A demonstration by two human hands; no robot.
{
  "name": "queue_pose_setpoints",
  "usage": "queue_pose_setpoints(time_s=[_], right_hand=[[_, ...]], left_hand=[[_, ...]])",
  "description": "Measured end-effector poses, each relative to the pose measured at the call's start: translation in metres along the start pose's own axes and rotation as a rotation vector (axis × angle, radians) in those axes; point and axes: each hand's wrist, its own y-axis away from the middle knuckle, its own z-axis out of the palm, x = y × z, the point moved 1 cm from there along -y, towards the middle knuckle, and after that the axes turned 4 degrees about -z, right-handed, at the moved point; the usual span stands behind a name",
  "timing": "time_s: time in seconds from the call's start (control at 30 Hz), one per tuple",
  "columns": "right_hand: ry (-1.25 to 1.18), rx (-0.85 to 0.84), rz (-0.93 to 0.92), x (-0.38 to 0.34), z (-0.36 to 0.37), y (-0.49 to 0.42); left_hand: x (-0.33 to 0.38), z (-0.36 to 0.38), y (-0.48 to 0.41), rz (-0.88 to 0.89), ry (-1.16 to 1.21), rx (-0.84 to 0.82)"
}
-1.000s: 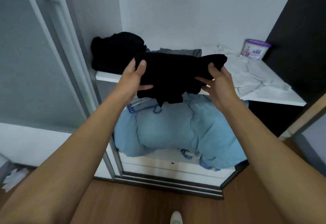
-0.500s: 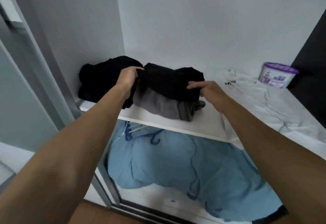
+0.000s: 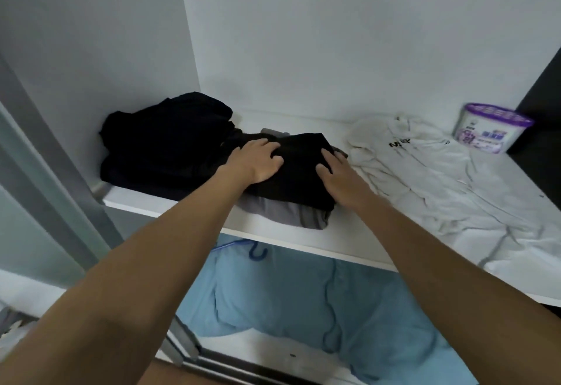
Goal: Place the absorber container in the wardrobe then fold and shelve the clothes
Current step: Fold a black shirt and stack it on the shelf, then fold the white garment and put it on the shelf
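Head view, looking down along two bare forearms into an open wardrobe. At the far left stands the grey frame of a sliding door (image 3: 45, 141). Just inside it, at the left end of a white shelf (image 3: 303, 240), lies a loose heap of black clothes (image 3: 164, 141) against the wardrobe's side wall.

Next along is the left hand (image 3: 258, 161), lying palm down on a folded black garment (image 3: 300, 181). Its grip is released: the fingers are loosely bent and press on the cloth rather than close round it. The black garment sits on top of a folded grey garment (image 3: 282, 214), whose edge shows underneath at the front of the shelf. The right hand (image 3: 337, 172) rests on the right side of the same black garment, fingers nearly straight, its grip likewise released.

To the right of the stack a white shirt (image 3: 425, 178) with dark lettering lies spread out and crumpled, unfolded, over much of the shelf. Beyond it, in the back right corner of the shelf, stands the absorber container (image 3: 491, 131), a white tub with a purple lid, upright beside a dark side panel.

Below the shelf, blue bedding (image 3: 303, 302) fills the lower compartment, with a blue hanger (image 3: 256, 252) lying on top of it.
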Motion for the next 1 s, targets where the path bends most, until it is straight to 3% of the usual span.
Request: queue_pose_setpoints(time_s=[0.13,0.2,0.33,0.47,0.57,0.63,0.67,0.77,0.9,1.0], right_hand=[[0.006,0.187,0.007,0.015,-0.039,0.013],[0.113,0.272,0.151,0.040,-0.060,0.025],[0.284,0.187,0.577,0.097,-0.074,0.060],[0.359,0.421,0.507,0.125,-0.060,0.088],[0.281,0.429,0.426,0.118,-0.057,0.104],[0.084,0.442,0.393,0.108,-0.058,0.125],[-0.016,0.455,0.372,0.101,-0.059,0.138],[-0.180,0.407,0.268,0.080,-0.057,0.187],[-0.264,0.147,0.121,0.048,-0.035,0.244],[-0.281,-0.022,0.075,0.033,-0.023,0.267]], left_hand=[[0.041,-0.011,-0.002,0.199,0.122,0.111],[0.070,-0.002,0.007,0.351,0.247,0.113],[0.119,0.029,0.022,0.510,0.309,0.093],[0.150,0.050,0.028,0.581,0.552,0.068],[0.166,0.064,0.036,0.413,0.706,-0.209],[0.174,0.074,0.042,0.195,0.951,-0.457],[0.177,0.078,0.045,0.079,1.074,-0.504],[0.184,0.087,0.055,-0.165,1.279,-0.439],[0.197,0.085,0.075,-0.322,1.567,-0.271],[0.198,0.087,0.097,-0.321,1.463,-0.307]])
